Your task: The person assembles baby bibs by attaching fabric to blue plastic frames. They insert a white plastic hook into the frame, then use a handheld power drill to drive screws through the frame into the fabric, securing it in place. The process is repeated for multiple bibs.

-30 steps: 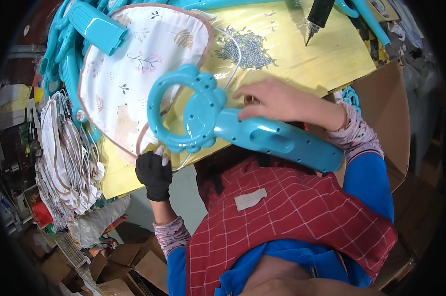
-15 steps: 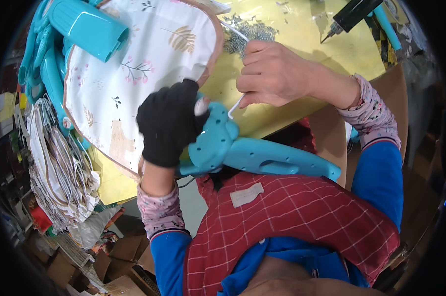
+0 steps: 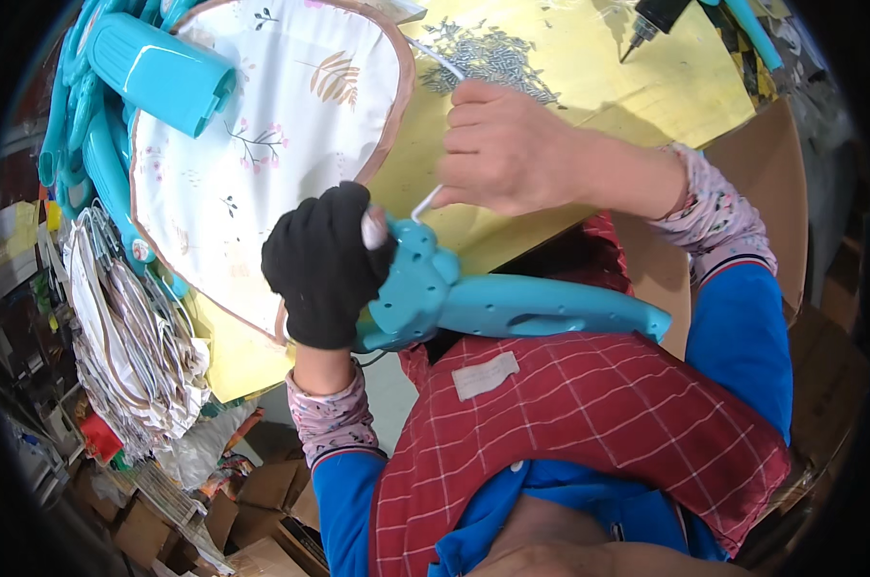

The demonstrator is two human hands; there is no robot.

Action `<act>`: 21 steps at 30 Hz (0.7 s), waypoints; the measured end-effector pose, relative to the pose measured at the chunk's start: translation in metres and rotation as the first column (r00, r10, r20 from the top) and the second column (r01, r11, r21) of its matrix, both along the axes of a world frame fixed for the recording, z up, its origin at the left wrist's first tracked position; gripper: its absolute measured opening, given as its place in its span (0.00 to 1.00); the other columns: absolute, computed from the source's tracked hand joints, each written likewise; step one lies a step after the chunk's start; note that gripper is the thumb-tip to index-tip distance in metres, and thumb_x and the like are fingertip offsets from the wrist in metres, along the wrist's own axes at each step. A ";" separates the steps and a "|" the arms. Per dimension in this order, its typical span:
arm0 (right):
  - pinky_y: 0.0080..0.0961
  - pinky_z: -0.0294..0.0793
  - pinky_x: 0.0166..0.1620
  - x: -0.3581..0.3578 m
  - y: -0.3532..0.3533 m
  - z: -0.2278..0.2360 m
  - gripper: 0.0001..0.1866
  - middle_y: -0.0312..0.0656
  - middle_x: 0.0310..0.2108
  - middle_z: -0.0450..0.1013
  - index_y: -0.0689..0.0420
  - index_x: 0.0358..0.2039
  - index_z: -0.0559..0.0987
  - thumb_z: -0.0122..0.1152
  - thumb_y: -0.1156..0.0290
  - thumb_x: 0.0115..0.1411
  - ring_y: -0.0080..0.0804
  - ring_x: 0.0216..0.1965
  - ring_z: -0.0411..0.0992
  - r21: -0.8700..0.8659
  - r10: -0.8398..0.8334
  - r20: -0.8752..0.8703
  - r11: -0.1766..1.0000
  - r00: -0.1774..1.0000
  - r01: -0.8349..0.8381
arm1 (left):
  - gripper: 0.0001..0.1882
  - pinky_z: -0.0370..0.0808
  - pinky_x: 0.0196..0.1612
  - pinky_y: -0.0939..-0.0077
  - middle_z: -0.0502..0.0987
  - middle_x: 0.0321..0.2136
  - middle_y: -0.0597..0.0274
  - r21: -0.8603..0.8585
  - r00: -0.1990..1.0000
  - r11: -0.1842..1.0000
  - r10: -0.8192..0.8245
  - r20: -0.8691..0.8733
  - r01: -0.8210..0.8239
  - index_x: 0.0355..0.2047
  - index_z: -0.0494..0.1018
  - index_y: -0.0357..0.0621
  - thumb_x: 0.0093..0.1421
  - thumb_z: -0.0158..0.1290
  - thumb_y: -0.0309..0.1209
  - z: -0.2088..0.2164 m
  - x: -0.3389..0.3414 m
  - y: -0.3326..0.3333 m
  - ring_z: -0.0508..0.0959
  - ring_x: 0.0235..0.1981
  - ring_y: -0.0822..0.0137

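Note:
My left hand (image 3: pixel 324 269), in a black glove with a bare thumb tip, is closed around the rounded end of a teal plastic piece (image 3: pixel 417 288). Its long arm, dotted with small holes, stretches right across my lap. My bare right hand (image 3: pixel 512 149) is closed on a thin white rod (image 3: pixel 437 56). One stretch of the rod runs up from the fist toward the fabric panel; its bent lower end meets the top edge of the teal piece. Whether the tip sits in a hole cannot be made out. The white printed fabric panel (image 3: pixel 290 77), edged in brown, lies beyond my left hand.
Small metal screws (image 3: pixel 492 60) are heaped on the yellow tabletop (image 3: pixel 666 87). A black power screwdriver (image 3: pixel 651 27) points down at the upper right. Teal plastic parts (image 3: pixel 156 72) pile up at the left, above a stack of folded fabric panels (image 3: pixel 127 337). Cardboard (image 3: pixel 771 183) stands at the right.
My right hand and the rod have shifted left relative to the teal piece, bringing the rod's bent end closer to my left thumb. The left hand keeps its grip.

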State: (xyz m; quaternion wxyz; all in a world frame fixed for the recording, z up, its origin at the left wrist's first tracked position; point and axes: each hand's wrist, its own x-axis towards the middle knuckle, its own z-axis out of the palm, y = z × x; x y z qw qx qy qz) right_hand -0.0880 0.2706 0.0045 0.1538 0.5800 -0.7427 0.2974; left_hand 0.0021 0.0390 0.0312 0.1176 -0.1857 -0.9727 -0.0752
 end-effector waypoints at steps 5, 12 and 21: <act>0.29 0.67 0.36 0.038 -0.010 -0.025 0.16 0.36 0.15 0.66 0.53 0.16 0.69 0.67 0.63 0.49 0.32 0.22 0.69 -0.028 -0.302 -0.053 0.953 0.952 0.301 | 0.15 0.68 0.23 0.59 0.71 0.14 0.56 0.050 0.998 0.999 0.019 0.063 -0.022 0.28 0.72 0.49 0.69 0.42 0.40 -0.012 -0.021 0.004 0.75 0.19 0.51; 0.35 0.75 0.47 -0.030 0.022 -0.015 0.07 0.43 0.30 0.75 0.58 0.28 0.80 0.63 0.67 0.55 0.39 0.32 0.76 -0.067 -0.171 -0.070 0.984 0.983 0.167 | 0.12 0.71 0.28 0.56 0.75 0.21 0.55 0.108 0.986 0.982 -0.158 0.045 0.153 0.31 0.72 0.50 0.67 0.45 0.39 -0.029 -0.077 0.022 0.76 0.24 0.48; 0.40 0.75 0.42 -0.067 0.104 -0.013 0.12 0.50 0.31 0.78 0.62 0.34 0.81 0.61 0.66 0.57 0.49 0.35 0.77 0.296 -0.803 0.334 0.587 0.494 0.754 | 0.13 0.76 0.44 0.61 0.77 0.40 0.52 0.295 0.897 0.903 -0.383 0.221 0.313 0.41 0.75 0.47 0.54 0.55 0.25 -0.037 -0.137 0.007 0.78 0.41 0.48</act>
